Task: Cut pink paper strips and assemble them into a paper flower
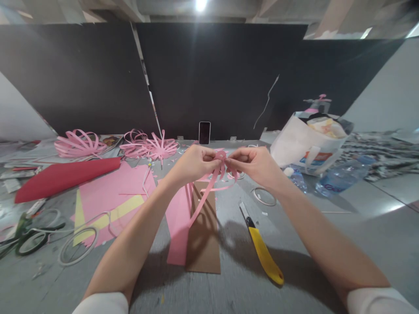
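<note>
My left hand (193, 163) & right hand (253, 165) both pinch the pink paper strips (220, 162) at a looped knot betw. them, held up above the brown card (204, 235), yellow cutter (262, 246) lying just right on the table (327, 244).

Paper strips (214, 176) between both hands, above cardboard (204, 235), knife (262, 246) right, scissors (26, 237) far left

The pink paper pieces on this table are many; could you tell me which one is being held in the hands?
The curled pink strip, pinched between left hand and right hand above the table. The looped pink flowers lie untouched at the far left.
</note>
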A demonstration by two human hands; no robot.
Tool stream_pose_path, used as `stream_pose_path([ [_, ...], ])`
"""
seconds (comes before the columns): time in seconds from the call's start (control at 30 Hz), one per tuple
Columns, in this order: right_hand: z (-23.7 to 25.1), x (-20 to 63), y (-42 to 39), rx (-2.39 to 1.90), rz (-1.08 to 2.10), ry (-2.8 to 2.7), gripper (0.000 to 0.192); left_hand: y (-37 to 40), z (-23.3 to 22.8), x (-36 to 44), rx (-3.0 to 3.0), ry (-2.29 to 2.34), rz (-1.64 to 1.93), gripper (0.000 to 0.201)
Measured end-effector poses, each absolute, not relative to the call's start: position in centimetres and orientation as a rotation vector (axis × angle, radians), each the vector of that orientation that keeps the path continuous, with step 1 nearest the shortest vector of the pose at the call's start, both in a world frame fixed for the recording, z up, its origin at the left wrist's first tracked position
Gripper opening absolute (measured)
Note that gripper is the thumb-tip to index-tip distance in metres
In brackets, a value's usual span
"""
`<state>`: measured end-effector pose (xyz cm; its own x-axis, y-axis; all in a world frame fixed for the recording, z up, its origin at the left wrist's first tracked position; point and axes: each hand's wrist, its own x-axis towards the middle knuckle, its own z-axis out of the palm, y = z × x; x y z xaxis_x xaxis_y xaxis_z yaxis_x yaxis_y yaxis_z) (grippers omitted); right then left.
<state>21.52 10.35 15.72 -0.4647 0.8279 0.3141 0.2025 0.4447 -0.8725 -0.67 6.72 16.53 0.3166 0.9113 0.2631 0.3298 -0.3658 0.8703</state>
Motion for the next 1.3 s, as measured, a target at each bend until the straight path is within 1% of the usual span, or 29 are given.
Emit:
stream_pose_path([
  [0.2,15.62,21.66,10.36,-0.867,1.023,-1.938,0.045,6.28,17.03,-0.53,1.882,1.136,0.983,0.027],
  [0.43,15.23,21.48,10.40,-0.876,0.975,-1.931,0.044,6.61,16.66,-0.65,1.849,1.149,1.064,0.023],
  [0.6,15.27,21.44,10.27,-0.895,0.924,-1.927,0.045,6.63,16.63,-0.72,1.856,1.159,1.070,0.025],
  [0.97,15.14,21.33,10.27,-0.860,0.993,-1.917,0.040,6.61,16.74,-0.71,1.848,1.111,1.057,0.022],
  [1.17,15.29,21.30,10.19,-0.856,1.005,-1.922,0.042,6.27,17.09,-0.62,1.848,1.130,1.035,0.024],
  [1.3,15.26,21.27,10.26,-0.859,1.008,-1.918,0.040,6.37,16.93,-0.69,1.845,1.115,1.029,0.025],
])
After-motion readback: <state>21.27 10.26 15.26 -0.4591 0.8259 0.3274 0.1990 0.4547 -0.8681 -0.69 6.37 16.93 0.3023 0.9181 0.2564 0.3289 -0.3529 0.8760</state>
